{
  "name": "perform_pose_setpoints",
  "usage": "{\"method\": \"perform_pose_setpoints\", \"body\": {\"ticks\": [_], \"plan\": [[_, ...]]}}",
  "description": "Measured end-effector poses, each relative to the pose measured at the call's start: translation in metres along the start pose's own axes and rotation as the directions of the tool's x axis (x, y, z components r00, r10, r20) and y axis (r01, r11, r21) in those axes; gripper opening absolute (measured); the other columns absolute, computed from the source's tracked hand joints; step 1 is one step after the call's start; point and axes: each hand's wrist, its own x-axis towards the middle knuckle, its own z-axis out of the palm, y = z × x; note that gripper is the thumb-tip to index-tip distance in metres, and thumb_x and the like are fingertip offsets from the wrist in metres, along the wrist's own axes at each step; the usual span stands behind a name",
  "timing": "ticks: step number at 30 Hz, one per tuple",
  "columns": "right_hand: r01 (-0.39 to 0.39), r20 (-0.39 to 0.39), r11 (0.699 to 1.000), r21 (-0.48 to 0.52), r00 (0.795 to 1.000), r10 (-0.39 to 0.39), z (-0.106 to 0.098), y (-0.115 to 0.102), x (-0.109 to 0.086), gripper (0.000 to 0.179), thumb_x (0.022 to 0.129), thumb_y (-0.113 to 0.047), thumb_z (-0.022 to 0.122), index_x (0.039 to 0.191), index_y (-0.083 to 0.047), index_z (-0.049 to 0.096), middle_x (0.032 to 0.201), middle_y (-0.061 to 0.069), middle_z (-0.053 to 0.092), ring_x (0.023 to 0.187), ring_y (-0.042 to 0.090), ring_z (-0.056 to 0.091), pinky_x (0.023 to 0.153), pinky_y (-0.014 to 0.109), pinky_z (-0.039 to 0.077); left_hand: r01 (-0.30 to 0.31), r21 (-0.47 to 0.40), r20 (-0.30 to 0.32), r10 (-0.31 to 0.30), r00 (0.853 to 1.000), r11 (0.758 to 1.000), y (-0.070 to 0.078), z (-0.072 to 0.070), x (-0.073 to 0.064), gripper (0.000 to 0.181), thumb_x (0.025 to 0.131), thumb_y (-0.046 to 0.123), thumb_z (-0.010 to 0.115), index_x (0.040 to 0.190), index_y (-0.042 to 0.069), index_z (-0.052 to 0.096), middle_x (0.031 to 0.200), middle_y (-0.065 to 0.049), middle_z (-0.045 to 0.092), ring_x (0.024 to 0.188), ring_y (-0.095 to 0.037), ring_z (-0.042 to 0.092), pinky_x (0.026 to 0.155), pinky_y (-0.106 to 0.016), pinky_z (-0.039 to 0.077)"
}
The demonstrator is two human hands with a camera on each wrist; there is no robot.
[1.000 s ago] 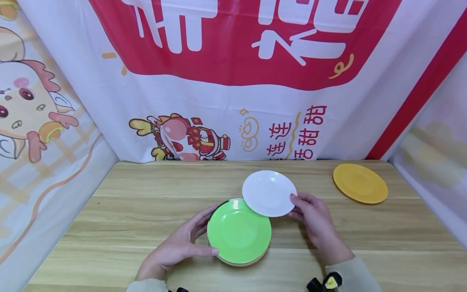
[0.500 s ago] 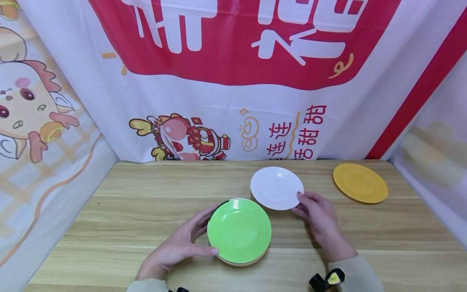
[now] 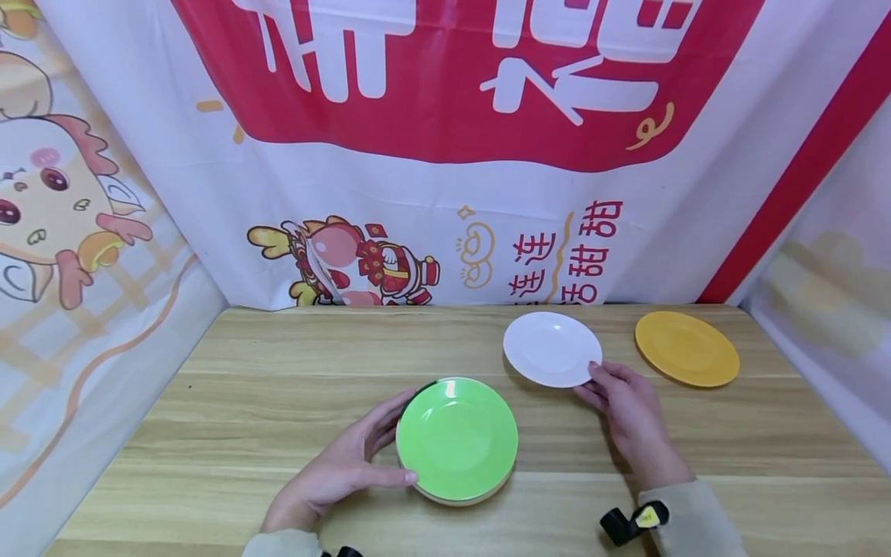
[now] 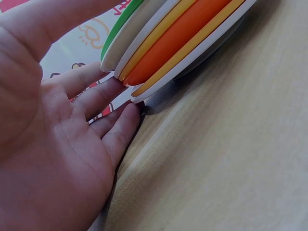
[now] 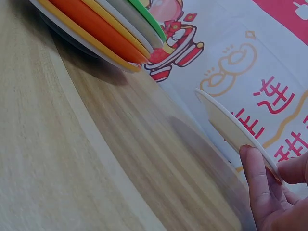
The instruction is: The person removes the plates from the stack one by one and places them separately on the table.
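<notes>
A white plate [image 3: 552, 349] is tilted above the back right of the table; my right hand [image 3: 630, 411] pinches its near right rim, thumb on top and fingers beneath. Its pale underside is visible in the right wrist view, where the plate [image 5: 230, 126] is apart from the tabletop. At centre stands a stack of plates with a green plate [image 3: 457, 439] on top. My left hand [image 3: 339, 467] holds the stack's left side, thumb at the green rim and fingers along the far edge. White, yellow and orange plates [image 4: 180, 44] show under the green one in the left wrist view.
A yellow plate [image 3: 687, 349] lies at the back right of the wooden table [image 3: 278, 371]. Behind the table hangs a printed red and white cloth [image 3: 445, 182], with more cloth on the left and right sides.
My right hand has carried the white plate right and back, from over the green plate's rim to well apart from it. The left hand and the stack have stayed put.
</notes>
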Motion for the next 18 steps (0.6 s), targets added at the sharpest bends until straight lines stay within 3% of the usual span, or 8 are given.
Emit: {"method": "perform_pose_setpoints", "body": {"ticks": [12, 18], "plan": [[-0.015, -0.036, 1.000, 0.016, 0.999, 0.016, -0.012, -0.003, 0.006, 0.066, 0.111, -0.027, 0.060, 0.167, -0.003, 0.033, 0.153, 0.011, 0.052, 0.100, 0.001, 0.072, 0.096, 0.021, 0.062, -0.024, -0.012, 0.006, 0.024, 1.000, 1.000, -0.002, 0.000, 0.000, 0.103, 0.084, 0.012, 0.091, 0.169, 0.022, 0.034, 0.177, -0.001, 0.033, 0.165, -0.033, 0.028, 0.120, -0.008, 0.033], [-0.024, -0.056, 1.000, 0.013, 0.998, 0.024, -0.016, -0.003, 0.007, 0.063, 0.112, -0.026, 0.059, 0.166, -0.003, 0.036, 0.149, 0.010, 0.054, 0.099, 0.001, 0.072, 0.096, 0.021, 0.062, -0.017, -0.004, 0.002, 0.017, 1.000, 1.000, -0.002, 0.000, 0.000, 0.102, 0.084, 0.012, 0.092, 0.168, 0.023, 0.035, 0.177, 0.000, 0.034, 0.165, -0.033, 0.028, 0.120, -0.008, 0.033]]}}
